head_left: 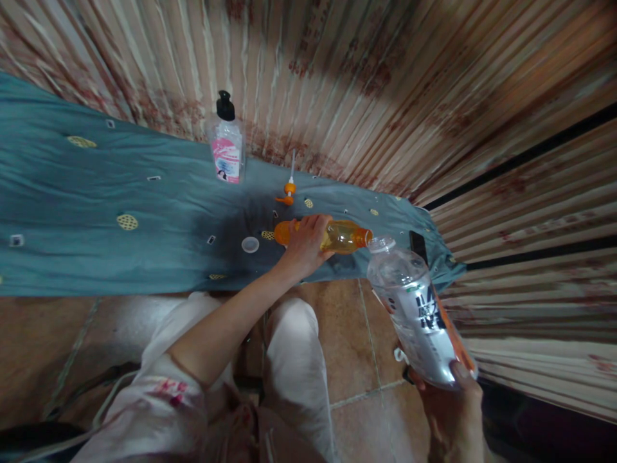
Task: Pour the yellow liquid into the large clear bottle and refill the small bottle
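Before pleated curtains (289, 83), grips tipped orange bottle (344, 236) at center in left hand (307, 244); at lower right, clasps clear labelled bottle (412, 315) near base with right hand (456, 402).

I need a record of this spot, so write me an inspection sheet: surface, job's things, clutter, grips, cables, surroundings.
Surface: blue-green cloth, patterned and wrinkled.
Job's things: orange bottle on its side, mouth towards that of the tilted clear bottle; contact and flow can't be told.
Clutter: pump bottle upright; orange pump lying loose; round cap; dark slab, perhaps a phone, at the right end.
Grips: left hand around the orange bottle; right hand at the clear bottle's base.
Cables: pale strip at lower left, possibly a cord.
Surroundings: pleated curtain behind; tiled floor below.
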### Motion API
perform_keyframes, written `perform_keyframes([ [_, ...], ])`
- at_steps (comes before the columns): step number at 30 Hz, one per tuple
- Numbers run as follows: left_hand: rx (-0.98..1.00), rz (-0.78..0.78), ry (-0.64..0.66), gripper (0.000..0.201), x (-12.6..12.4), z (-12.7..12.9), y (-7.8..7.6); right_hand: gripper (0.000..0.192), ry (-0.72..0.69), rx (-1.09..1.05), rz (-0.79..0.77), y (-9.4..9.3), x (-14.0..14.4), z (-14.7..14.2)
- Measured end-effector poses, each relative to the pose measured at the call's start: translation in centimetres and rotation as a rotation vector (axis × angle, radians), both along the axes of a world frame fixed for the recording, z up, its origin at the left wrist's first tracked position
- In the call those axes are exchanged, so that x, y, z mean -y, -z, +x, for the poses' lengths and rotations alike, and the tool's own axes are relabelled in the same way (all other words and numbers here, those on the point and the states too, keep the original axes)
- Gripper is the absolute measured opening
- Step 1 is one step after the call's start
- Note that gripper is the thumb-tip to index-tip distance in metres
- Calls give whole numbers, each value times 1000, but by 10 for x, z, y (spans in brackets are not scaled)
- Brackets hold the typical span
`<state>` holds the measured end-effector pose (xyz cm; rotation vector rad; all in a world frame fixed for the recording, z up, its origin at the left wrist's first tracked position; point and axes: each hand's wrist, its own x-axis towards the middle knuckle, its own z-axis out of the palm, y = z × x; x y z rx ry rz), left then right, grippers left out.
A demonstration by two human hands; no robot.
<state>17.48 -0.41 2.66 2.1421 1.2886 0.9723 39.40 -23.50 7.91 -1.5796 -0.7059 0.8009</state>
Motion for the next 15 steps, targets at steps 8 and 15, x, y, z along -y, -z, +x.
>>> perform_keyframes([
  [8, 21, 21, -1, 60, -1, 0, 3, 69, 8, -93, -33, -4, 0, -1],
  [15, -14, 8, -2, 60, 0, 0, 1, 72, -6, -106, -40, -8, 0, -3],
])
